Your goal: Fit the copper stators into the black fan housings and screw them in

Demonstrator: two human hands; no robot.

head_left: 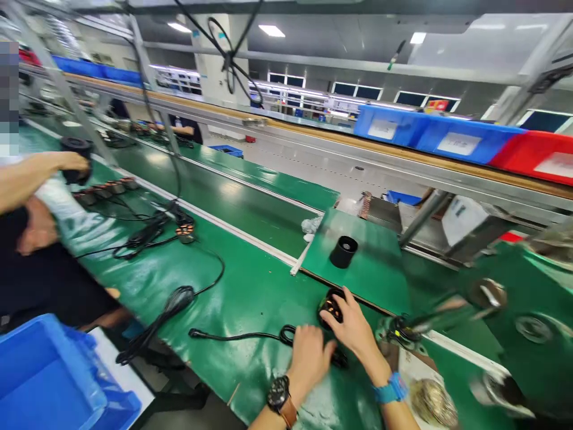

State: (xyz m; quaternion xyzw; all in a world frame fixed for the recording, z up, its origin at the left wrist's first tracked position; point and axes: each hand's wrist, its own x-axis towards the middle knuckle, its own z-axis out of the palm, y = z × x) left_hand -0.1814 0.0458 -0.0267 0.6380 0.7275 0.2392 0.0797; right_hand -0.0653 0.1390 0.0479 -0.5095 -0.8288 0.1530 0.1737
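Observation:
My right hand [351, 319], with a blue wristband, has its fingers curled around a round black part with copper-coloured windings [330, 307] on the green bench mat. Beside it, my left hand [311, 355], with a watch on the wrist, is closed over a black power cable [255, 337]. The cable's plug end lies to the left, and part of its coil shows between my wrists. My left fingertips are hidden and the thumb is blurred. A black cylindrical housing [344, 252] stands on the raised green board beyond my hands.
At left, a co-worker's arm [40, 173] reaches to a black cylinder [75, 160]. More cables [174, 304] and a coil part [185, 232] lie between us. A blue bin [58, 370] stands lower left. A green machine [528, 310] and a roll of tape [432, 403] are at right.

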